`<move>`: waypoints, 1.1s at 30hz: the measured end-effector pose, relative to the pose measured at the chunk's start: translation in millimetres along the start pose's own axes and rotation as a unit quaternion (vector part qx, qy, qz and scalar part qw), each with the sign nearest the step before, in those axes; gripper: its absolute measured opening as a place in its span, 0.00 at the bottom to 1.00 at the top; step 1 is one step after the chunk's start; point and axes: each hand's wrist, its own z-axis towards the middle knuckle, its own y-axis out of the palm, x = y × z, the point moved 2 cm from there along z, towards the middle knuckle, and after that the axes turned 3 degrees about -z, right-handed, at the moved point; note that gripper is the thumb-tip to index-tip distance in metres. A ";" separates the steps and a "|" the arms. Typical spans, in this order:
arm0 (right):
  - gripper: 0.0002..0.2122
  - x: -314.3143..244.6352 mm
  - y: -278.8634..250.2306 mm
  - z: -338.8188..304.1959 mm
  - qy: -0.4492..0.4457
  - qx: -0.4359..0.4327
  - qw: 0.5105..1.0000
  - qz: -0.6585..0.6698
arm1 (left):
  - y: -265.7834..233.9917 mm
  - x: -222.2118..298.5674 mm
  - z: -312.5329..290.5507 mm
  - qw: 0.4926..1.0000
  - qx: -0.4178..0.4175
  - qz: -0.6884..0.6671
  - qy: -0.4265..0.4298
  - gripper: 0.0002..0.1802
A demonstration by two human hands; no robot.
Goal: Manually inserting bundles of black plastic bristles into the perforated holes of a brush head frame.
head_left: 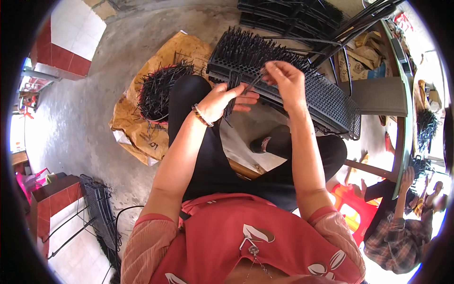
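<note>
Grey concrete floor surrounds a perforated black rack and a yellow sack under heaped black sticks. Near the rack's edge, the left hand grips a stick bundle; the right hand pinches loose strands.

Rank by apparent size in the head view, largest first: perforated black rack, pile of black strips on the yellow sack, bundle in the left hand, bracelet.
1. Perforated black rack
2. Pile of black strips
3. Bundle in the left hand
4. Bracelet
</note>
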 end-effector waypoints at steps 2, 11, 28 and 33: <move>0.10 -12.7 -3.9 6.2 -0.116 0.059 0.991 -0.001 | -4.8 -1.6 1.9 1.000 0.015 -0.001 -0.003 0.21; 0.07 -17.8 13.8 32.7 -0.202 0.089 0.968 -0.118 | -2.9 -0.1 0.7 0.999 0.034 0.005 -0.002 0.19; 0.07 -12.4 29.6 29.9 -0.277 0.089 0.932 -0.215 | -1.0 0.9 -1.6 0.999 0.028 0.012 -0.028 0.19; 0.07 -11.5 36.8 28.9 -0.323 0.070 0.913 -0.238 | 0.0 1.3 -2.1 0.999 0.029 0.009 -0.033 0.19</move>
